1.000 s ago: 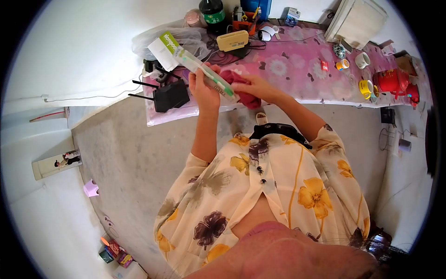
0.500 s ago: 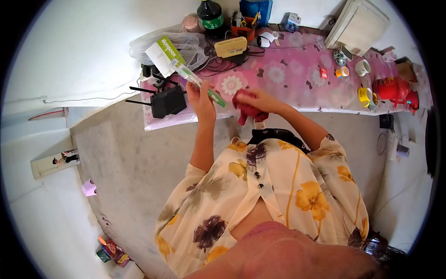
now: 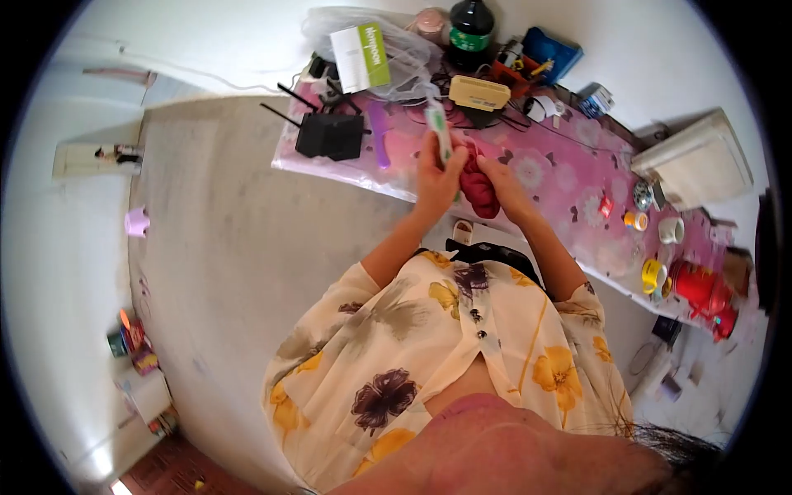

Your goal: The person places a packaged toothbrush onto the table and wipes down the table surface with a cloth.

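Note:
My left hand (image 3: 439,177) is closed around a slim white-and-green package (image 3: 438,124), held upright over the front edge of the table; its contents cannot be made out. Close beside it, my right hand (image 3: 507,188) grips a bunched dark red cloth (image 3: 479,190). The cloth hangs in folds between the two hands, right against the package's lower part. On the table left of my hands lies a long purple strip (image 3: 379,134), with a black router (image 3: 330,135) farther left.
A pink flowered cloth covers the table (image 3: 528,169). At the back stand a white-and-green box (image 3: 360,58), a yellowish device (image 3: 479,92) and a dark bottle (image 3: 471,35). A yellow mug (image 3: 653,276) and a red flask (image 3: 697,287) are at the right.
My view has turned, so the table now slants down to the right. My hands have come together, bringing the package and the red cloth side by side. The purple strip now shows fully.

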{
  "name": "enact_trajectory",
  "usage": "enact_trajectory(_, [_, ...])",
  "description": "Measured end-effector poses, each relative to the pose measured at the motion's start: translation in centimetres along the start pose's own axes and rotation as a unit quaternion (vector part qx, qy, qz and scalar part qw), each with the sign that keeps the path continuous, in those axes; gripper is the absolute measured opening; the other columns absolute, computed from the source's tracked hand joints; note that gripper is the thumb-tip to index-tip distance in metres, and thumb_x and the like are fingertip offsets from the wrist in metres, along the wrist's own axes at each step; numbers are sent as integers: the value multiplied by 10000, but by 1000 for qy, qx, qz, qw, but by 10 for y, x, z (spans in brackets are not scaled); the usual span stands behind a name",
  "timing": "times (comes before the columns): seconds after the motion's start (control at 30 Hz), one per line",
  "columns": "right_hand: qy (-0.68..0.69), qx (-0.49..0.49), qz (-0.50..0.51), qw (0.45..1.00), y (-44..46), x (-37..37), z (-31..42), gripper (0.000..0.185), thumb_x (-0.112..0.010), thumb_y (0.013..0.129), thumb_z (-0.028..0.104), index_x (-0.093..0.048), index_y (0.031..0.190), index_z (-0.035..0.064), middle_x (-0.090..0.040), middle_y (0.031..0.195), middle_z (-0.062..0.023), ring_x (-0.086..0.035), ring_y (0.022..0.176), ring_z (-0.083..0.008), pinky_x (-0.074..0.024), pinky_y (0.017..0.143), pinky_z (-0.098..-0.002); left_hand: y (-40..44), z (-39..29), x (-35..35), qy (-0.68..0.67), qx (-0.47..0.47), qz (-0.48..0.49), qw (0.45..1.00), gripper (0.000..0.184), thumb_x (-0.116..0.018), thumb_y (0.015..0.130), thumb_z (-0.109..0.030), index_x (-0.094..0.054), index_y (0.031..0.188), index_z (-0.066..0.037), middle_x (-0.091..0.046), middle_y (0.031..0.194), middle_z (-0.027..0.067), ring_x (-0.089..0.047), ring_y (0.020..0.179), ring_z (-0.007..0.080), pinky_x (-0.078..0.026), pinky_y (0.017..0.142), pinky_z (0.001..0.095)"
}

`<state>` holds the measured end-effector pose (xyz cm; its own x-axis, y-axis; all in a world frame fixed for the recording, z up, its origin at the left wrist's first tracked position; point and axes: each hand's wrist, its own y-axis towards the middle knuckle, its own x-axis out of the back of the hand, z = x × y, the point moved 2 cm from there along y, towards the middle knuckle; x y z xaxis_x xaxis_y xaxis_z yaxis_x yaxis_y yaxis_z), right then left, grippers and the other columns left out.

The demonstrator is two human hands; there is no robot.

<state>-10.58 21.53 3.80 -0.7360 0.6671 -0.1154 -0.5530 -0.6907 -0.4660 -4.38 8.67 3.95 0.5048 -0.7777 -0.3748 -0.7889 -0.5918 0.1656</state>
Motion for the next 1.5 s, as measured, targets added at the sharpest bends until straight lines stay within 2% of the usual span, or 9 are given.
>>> enact_trajectory(0.13, [-172,47,47,983,7,2,-5,433,-479,1023,398,-660,1025,5,-643,896,-23,-574,828,-89,-464,725,-243,-2,-10,-7,21,2,-39,999,378,-582,934,-63,-482,1291,15,-557,959,-2,-528,832,70,-440,765,203])
enact_trajectory(0.33, [-16,-10,34,999,17,-5,8,472,-472,1011,449,-657,1010,15,-630,778,0,-559,722,-106,-458,687,-255,1,-12,10,7,-39,-98,994,402,-563,940,-53,-469,1325,10,-514,901,-5,-526,780,57,-439,674,206])
enact_trajectory(0.4, [-280,51,26,958,15,-16,24,452,-466,1018,429,-660,1007,20,-650,798,-26,-582,706,-109,-480,667,-259,4,-8,11,23,-30,-73,997,369,-597,945,-69,-485,1292,-17,-480,889,-29,-456,732,37,-398,623,189])
enact_trajectory(0.63, [-14,-36,112,993,38,-26,-7,407,-530,1006,357,-608,1206,11,-679,872,-88,-645,687,-156,-531,625,-293,56,-81,112,53,-136,-148,978,466,-583,949,-7,-439,1392,-12,-514,933,1,-524,723,74,-473,636,233])
enact_trajectory(0.73, [90,-28,29,995,39,-23,15,409,-558,994,324,-579,1255,10,-685,942,-90,-662,759,-162,-541,694,-285,80,-113,199,360,-120,-226,897,499,-777,857,-247,-534,1207,11,-486,944,49,-482,759,130,-431,646,246])
enact_trajectory(0.77, [44,8,-87,995,47,-14,6,396,-572,984,306,-584,1256,18,-677,1019,-89,-664,852,-166,-535,770,-274,87,-108,223,434,-115,-209,869,531,-783,843,-252,-534,1229,12,-496,992,94,-505,808,183,-447,687,280])
enact_trajectory(0.9, [121,-23,-105,987,49,-26,23,393,-575,979,317,-597,1244,28,-670,1059,-69,-651,900,-144,-520,797,-260,102,-25,299,606,-47,-77,790,634,-798,797,-252,-526,1296,29,-495,1118,207,-531,985,338,-461,834,401])
enact_trajectory(1.0, [114,-38,-25,992,59,-27,10,385,-571,981,322,-607,1227,28,-677,1031,-62,-652,889,-143,-520,782,-258,109,19,314,595,15,-58,802,716,-800,772,-229,-475,1339,63,-494,1122,228,-531,1039,399,-452,884,444])
enact_trajectory(1.5, [147,-22,-133,980,40,-39,7,349,-545,996,325,-607,1169,28,-670,1040,-63,-632,893,-129,-510,794,-264,276,46,290,474,-42,-35,879,711,-694,859,-394,-447,1352,56,-468,1225,323,-510,1081,427,-423,964,458])
